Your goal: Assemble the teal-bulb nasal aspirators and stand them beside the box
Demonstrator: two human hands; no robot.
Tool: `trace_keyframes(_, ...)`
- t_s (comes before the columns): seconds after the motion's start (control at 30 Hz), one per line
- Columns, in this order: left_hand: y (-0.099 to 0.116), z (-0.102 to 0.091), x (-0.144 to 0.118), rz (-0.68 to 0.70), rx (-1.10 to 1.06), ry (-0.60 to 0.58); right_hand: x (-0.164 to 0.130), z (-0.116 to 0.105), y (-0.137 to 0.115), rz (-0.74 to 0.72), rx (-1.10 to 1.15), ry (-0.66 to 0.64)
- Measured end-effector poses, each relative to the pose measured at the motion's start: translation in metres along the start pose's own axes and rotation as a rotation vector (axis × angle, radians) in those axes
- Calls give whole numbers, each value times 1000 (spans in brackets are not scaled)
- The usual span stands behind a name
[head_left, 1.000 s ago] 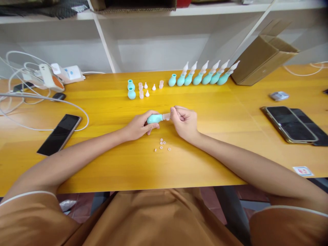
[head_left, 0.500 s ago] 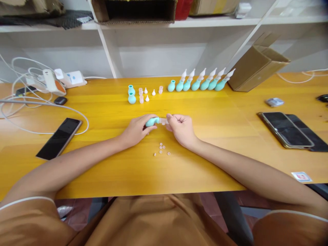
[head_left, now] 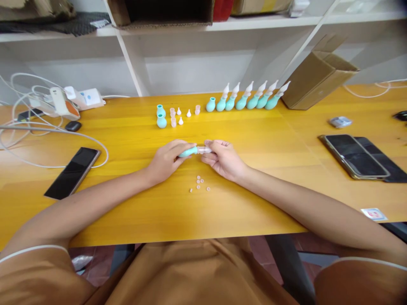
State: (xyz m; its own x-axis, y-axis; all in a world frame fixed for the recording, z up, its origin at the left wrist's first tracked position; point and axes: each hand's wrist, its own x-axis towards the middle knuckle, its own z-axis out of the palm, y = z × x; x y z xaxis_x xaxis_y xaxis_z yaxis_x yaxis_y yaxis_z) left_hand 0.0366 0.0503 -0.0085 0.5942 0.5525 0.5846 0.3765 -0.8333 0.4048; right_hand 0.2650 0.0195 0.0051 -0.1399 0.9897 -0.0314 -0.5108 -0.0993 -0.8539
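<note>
My left hand is wrapped round a teal squeeze bulb held on its side above the table. A clear plastic nozzle piece sits against the bulb's mouth, its far end pinched in the fingers of my right hand. Below the hands lie several small pale pink rings. Farther back stand loose teal bulbs, pinkish clear cups and small white cone tips. To their right is a row of assembled bulb syringes, with one topless bulb at its left end.
A phone and tangled white cables with a power strip occupy the left side. On the right are another phone, a small packet and a sticker card. An open cardboard box leans at the back right beneath the shelf.
My right hand has shifted its grip along the nozzle piece, its lower fingers now more extended. The bulb now lies straighter in line with the nozzle. The camera view has shifted slightly.
</note>
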Motion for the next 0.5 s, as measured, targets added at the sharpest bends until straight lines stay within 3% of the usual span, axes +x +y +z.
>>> trace_keyframes(0.2, -2, -1, -2, 50, -29, -23, 1, -4, -1, 38, -17, -25)
trace_keyframes(0.5, 5, -2, -2, 76, -29, 21, -5, -2, 7, -260, -260, 50)
